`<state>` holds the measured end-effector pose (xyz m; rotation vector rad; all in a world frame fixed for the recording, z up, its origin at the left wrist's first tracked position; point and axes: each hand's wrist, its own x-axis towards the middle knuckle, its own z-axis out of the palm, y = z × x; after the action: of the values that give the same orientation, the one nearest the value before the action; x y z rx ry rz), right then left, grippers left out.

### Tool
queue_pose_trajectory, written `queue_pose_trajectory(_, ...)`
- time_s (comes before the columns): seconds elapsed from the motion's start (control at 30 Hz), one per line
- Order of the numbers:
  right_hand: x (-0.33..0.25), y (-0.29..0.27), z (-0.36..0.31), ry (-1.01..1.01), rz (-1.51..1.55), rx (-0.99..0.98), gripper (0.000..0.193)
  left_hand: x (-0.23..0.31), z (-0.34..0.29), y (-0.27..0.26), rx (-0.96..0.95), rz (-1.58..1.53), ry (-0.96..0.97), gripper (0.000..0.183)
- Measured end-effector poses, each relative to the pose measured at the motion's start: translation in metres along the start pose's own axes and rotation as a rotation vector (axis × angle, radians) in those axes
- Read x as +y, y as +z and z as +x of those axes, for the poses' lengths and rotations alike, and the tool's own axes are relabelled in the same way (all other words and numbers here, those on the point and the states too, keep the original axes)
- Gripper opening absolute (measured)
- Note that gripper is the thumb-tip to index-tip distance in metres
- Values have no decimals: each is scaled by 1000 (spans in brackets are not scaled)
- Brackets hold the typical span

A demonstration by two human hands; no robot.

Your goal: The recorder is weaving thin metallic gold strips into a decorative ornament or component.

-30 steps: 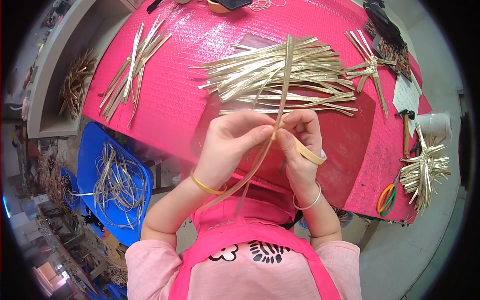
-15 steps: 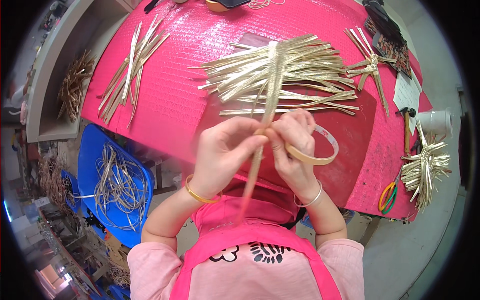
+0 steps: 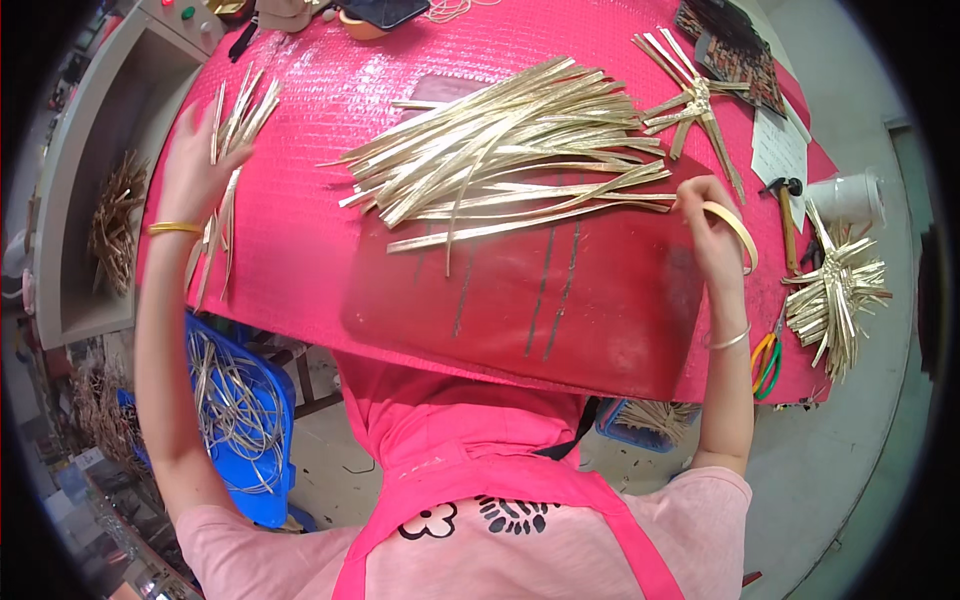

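My left hand (image 3: 192, 170) is at the far left of the table with its fingers spread, over a small bunch of gold strips (image 3: 245, 120). At the right, my right hand (image 3: 710, 222) is curled with a narrow roll of tape (image 3: 742, 232) around its fingers. Its fingertips meet the right ends of some gold strips from the large pile (image 3: 500, 135); whether they pinch one cannot be made out. The pile lies fanned on a dark red mat (image 3: 620, 300).
A pink-covered table (image 3: 290, 230) holds a star-shaped strip bundle (image 3: 695, 100), a hammer (image 3: 788, 220) and scissors (image 3: 768, 365). A thicker gold bundle (image 3: 838, 285) is at the right edge. A blue chair (image 3: 262, 500) with coiled strips stands lower left.
My hands have moved apart from the middle, left hand to the far left bunch, right hand to the right. The crossing strips they held are gone from between them; the tape stays on my right hand.
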<state>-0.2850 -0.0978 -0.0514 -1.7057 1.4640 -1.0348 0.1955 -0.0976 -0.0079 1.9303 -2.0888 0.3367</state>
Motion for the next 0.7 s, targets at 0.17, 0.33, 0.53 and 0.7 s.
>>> queue_pose_trajectory(0.17, 57, 4, 50, 131, -242, 99, 29, 242, 34, 73, -8, -877, 333, 24)
queue_pose_trajectory(0.33, 65, 12, 37, 109, 135, 118, 19, 325, 31, 117, -109, -649, 275, 13)
queue_pose_trajectory(0.53, 20, 10, 29, -22, 381, 269, 14, 303, 45, 89, -226, -1025, 243, 10)
queue_pose_trajectory(0.7, -9, 6, 26, 15, 750, 118, 13, 294, 49, 54, -520, -1431, 8, 8)
